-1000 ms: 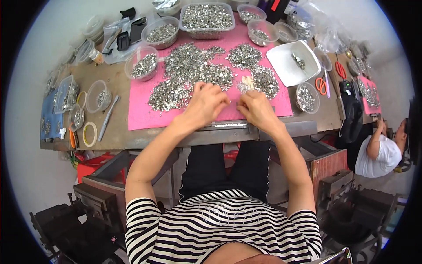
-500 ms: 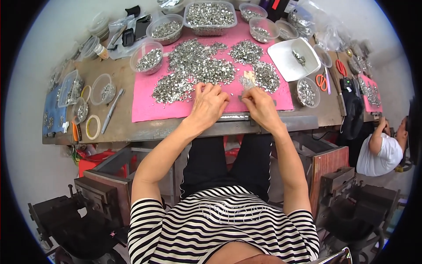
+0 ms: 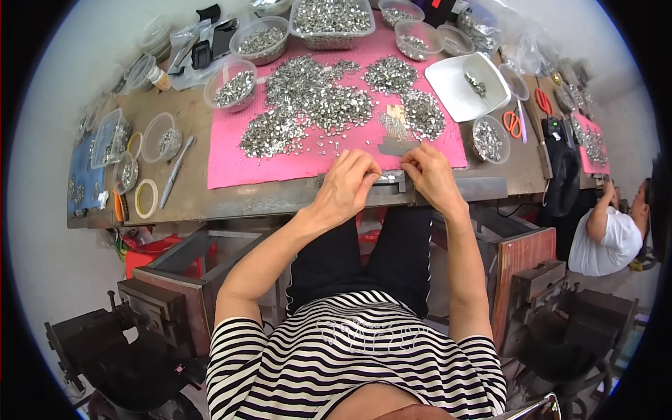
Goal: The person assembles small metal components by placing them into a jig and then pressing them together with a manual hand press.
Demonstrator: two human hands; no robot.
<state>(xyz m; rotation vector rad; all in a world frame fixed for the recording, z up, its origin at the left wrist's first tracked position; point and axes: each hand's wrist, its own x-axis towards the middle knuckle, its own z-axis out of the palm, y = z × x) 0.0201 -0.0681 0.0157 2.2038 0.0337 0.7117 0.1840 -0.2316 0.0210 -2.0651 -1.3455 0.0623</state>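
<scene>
Metal bar lies between left hand and right hand.

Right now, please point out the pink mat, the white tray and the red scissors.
pink mat point(image 3: 231, 164), head view, bare left part.
white tray point(image 3: 455, 94), head view, bare inner floor.
red scissors point(image 3: 513, 124), head view, handle loops.

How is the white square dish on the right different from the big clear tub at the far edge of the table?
The white square dish is opaque and shallow; the big clear tub is see-through and deeper. The dish holds only a small cluster of metal parts, while the tub is nearly full of them. The dish sits beside the pink mat, on its right; the tub stands at the mat's far edge. Both hold the same kind of small silvery parts, and neither hand touches them.
</scene>
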